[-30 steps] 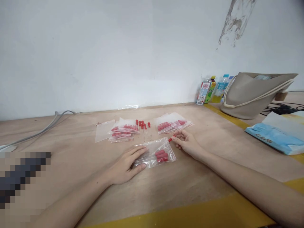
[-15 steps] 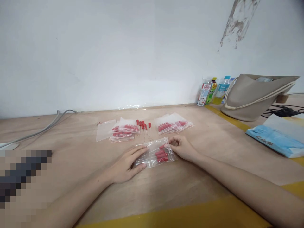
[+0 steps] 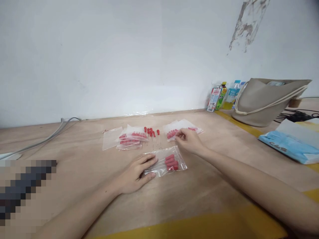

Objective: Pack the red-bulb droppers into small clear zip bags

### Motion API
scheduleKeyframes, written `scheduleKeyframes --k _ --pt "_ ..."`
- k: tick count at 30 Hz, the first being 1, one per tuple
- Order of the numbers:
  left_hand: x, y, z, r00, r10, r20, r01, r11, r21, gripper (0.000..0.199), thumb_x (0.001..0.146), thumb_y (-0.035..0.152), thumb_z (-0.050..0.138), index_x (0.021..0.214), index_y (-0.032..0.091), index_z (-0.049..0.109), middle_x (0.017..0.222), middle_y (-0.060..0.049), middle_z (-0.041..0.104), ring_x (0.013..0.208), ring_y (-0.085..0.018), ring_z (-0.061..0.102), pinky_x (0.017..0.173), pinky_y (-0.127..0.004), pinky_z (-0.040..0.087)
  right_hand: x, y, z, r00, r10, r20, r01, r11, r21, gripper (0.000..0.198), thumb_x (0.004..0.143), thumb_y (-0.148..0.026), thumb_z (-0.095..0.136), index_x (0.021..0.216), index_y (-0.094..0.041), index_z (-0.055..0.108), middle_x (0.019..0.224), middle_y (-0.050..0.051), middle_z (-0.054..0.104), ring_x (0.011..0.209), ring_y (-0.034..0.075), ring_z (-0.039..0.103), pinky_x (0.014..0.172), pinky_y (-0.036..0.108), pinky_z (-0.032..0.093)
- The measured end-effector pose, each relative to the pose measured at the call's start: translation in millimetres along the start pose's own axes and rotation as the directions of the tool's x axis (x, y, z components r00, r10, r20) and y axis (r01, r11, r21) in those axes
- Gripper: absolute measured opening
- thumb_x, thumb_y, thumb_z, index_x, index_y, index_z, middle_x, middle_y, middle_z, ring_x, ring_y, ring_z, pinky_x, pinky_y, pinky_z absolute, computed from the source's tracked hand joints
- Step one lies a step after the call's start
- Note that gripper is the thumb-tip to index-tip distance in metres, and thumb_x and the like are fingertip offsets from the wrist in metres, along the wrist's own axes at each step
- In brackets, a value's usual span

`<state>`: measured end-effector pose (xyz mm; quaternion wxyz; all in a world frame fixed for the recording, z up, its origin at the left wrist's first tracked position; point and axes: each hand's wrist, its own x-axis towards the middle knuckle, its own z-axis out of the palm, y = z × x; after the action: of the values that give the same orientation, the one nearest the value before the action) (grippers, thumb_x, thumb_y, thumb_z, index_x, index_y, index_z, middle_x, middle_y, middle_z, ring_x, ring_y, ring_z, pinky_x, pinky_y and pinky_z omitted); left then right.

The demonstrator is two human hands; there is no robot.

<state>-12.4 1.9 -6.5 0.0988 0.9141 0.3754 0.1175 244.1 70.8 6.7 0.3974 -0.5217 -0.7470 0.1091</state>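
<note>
A clear zip bag [image 3: 159,162] lies on the table with several red-bulbed droppers [image 3: 171,162] inside, their bulbs toward its right end. My left hand [image 3: 138,171] rests over the bag's left end, thumb and fingers spread and holding it down. Just beyond the bag's right end, my right hand [image 3: 188,139] is raised, its fingers curled toward the thumb with nothing visible in them. It partly covers the right-hand stack of filled bags [image 3: 171,132]. Several loose droppers [image 3: 151,132] lie behind the bag, their thin clear tubes pointing toward me.
More filled bags [image 3: 131,141] are stacked at the left, beside a flat bag [image 3: 112,138]. Bottles and a carton [image 3: 214,99], a grey tote [image 3: 266,103] and a blue tissue pack [image 3: 281,146] stand or lie at the right. A grey cable [image 3: 47,138] runs along the left.
My right hand has left the bag's right end and moved up and away from me. One dropper that stuck partly out at the opening now lies in line with the others.
</note>
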Motion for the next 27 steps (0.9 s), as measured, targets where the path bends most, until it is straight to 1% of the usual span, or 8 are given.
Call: scheduleKeyframes --k 2,5,10,14,18,21,23,27 --pt "0.5 0.3 -0.6 1.0 0.004 0.009 -0.004 1.0 0.012 0.047 0.091 0.041 0.039 0.135 0.026 0.034 0.14 -0.006 0.032 0.127 -0.024 0.031 0.103 -0.043 0.03 18.1 -9.0 11.0 0.997 -0.015 0.072 0.022 0.995 -0.096 0.015 0.075 -0.02 0.049 0.084 -0.015 0.06 0.076 0.004 0.065 0.07 0.013 0.058 0.065 0.023 0.042" --pt "0.6 0.9 -1.5 1.0 0.01 0.019 -0.01 0.999 0.035 0.047 0.091 0.041 0.038 0.135 0.025 0.033 0.141 -0.007 0.032 0.128 -0.024 0.031 0.103 -0.043 0.03 44.8 -23.5 35.9 0.98 0.107 0.17 -0.061 0.965 -0.256 0.021 0.076 -0.021 0.05 0.093 -0.013 0.06 0.089 0.01 0.066 0.085 0.018 0.06 0.074 0.025 0.042" --pt "-0.6 1.2 -2.1 0.999 0.019 0.026 -0.02 0.999 0.039 0.047 0.092 0.04 0.037 0.136 0.024 0.032 0.141 -0.007 0.031 0.128 -0.024 0.03 0.104 -0.043 0.029 71.7 -32.9 77.1 0.937 0.25 0.245 -0.17 0.938 -0.303 0.024 0.072 -0.016 0.055 0.094 -0.007 0.06 0.095 0.019 0.064 0.089 0.025 0.062 0.072 0.028 0.045" --pt "-0.8 0.8 -2.4 0.999 0.037 0.029 -0.038 0.999 0.038 0.047 0.092 0.04 0.036 0.136 0.024 0.032 0.141 -0.007 0.032 0.128 -0.024 0.03 0.104 -0.042 0.029 78.4 -34.1 88.9 0.915 0.307 0.264 -0.225 0.928 -0.298 0.034 0.071 -0.008 0.052 0.105 -0.003 0.055 0.1 0.022 0.062 0.091 0.025 0.061 0.073 0.03 0.045" --pt "-2.0 0.5 -2.0 0.999 0.026 0.038 -0.027 0.999 0.043 0.047 0.092 0.041 0.036 0.136 0.024 0.031 0.14 -0.007 0.032 0.128 -0.023 0.03 0.104 -0.043 0.029 73.6 -31.8 67.2 0.946 0.257 0.199 -0.209 0.95 -0.234 0.051 0.074 -0.007 0.048 0.123 -0.001 0.036 0.102 0.022 0.061 0.092 0.025 0.06 0.072 0.03 0.046" --pt "-2.3 0.4 -1.8 0.999 0.02 0.032 -0.021 0.999 0.042 0.047 0.092 0.041 0.036 0.136 0.026 0.031 0.14 -0.006 0.032 0.128 -0.024 0.03 0.103 -0.044 0.029 53.0 -15.1 36.4 0.977 0.205 0.06 -0.195 0.971 -0.139 0.05 0.083 -0.014 0.036 0.13 -0.006 0.022 0.098 0.015 0.061 0.088 0.02 0.06 0.072 0.028 0.046" --pt "-1.5 0.5 -2.0 0.999 0.019 0.029 -0.021 0.999 0.04 0.047 0.092 0.041 0.037 0.136 0.027 0.031 0.14 -0.006 0.033 0.127 -0.024 0.031 0.103 -0.044 0.03 31.2 2.9 17.5 0.969 0.231 -0.089 -0.22 0.969 0.115 0.049 0.083 -0.021 0.037 0.129 -0.01 0.022 0.079 0.007 0.061 0.066 0.017 0.06 0.059 0.027 0.048" --pt "0.6 0.4 -2.6 0.999 0.014 0.032 -0.015 0.999 0.034 0.047 0.091 0.041 0.037 0.135 0.026 0.033 0.139 -0.007 0.034 0.127 -0.024 0.031 0.103 -0.044 0.03 -11.8 33.7 -4.2 0.914 0.394 -0.093 -0.296 0.808 0.51 0.046 0.079 -0.026 0.042 0.122 -0.018 0.026 0.059 -0.007 0.048 0.04 0.011 0.05 0.036 0.022 0.042"
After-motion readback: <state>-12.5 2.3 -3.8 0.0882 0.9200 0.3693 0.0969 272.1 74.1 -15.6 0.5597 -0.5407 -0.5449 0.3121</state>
